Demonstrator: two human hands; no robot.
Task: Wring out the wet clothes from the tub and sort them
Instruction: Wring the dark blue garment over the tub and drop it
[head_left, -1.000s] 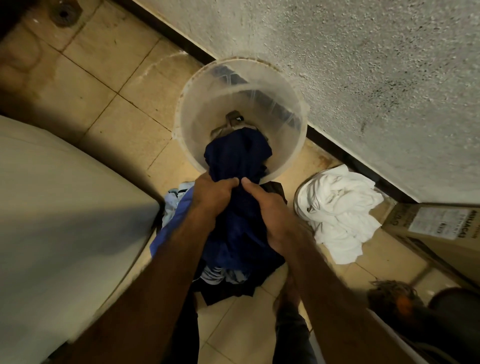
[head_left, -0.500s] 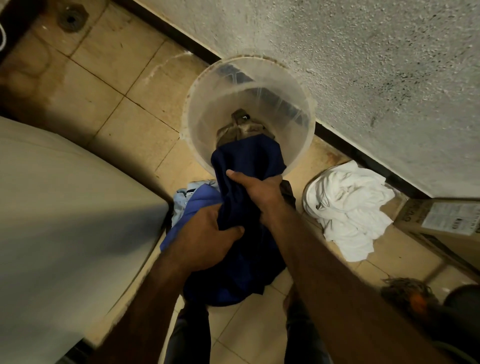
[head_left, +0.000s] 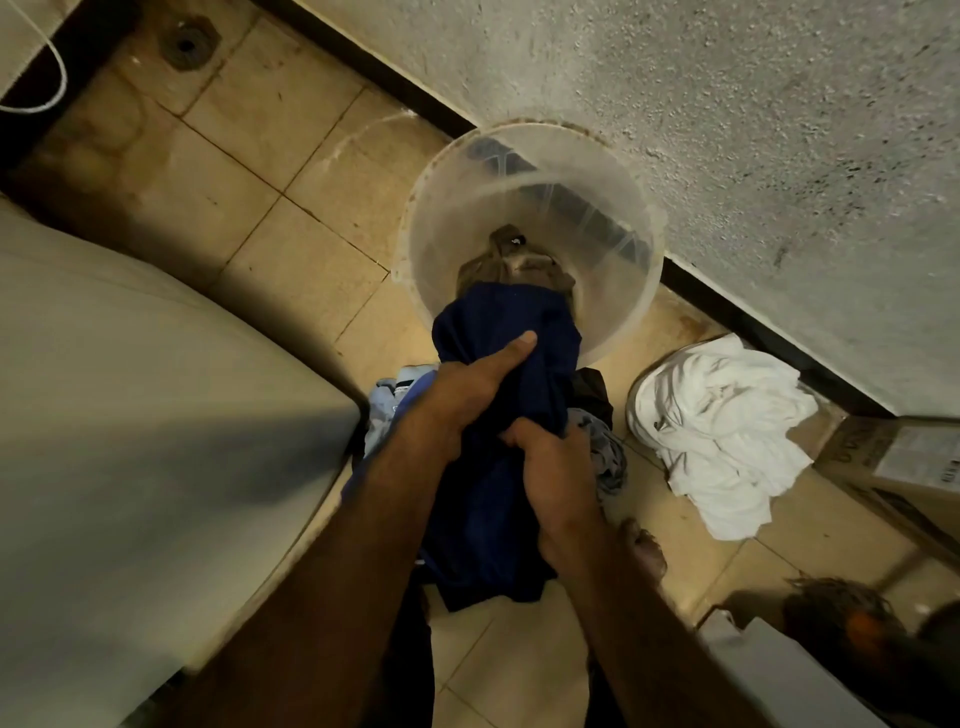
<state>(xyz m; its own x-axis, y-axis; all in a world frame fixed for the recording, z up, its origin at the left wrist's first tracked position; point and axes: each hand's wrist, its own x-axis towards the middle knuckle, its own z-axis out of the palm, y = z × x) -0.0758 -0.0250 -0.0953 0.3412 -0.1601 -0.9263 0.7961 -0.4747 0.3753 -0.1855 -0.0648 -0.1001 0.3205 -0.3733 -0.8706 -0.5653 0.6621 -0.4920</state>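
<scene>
Over the near rim of the translucent tub (head_left: 410, 249), a dark navy garment (head_left: 498, 519) hangs bunched between 2 hands, its top end overlapping the tub's edge and its lower end dangling toward the floor tiles (head_left: 291, 156). The left hand (head_left: 462, 389) is clenched round the upper part of the cloth, thumb laid straight along it toward the tub. The right hand (head_left: 556, 473) grasps the same garment just below, fingers curled into the fabric; the 2 hands are almost touching. Inside the tub lies 1 brownish garment (head_left: 514, 260). Beneath the navy piece, clothes are heaped on the floor: light blue cloth (head_left: 384, 410) on the left, grey cloth (head_left: 605, 452) on the right. Just beside that heap, white clothes (head_left: 722, 431) lie piled. A bare foot (head_left: 644, 545) stands near them. A cardboard box (head_left: 904, 457) sits against the rough plaster wall (head_left: 727, 130), and a floor drain (head_left: 187, 44) lies well apart at the far left.
</scene>
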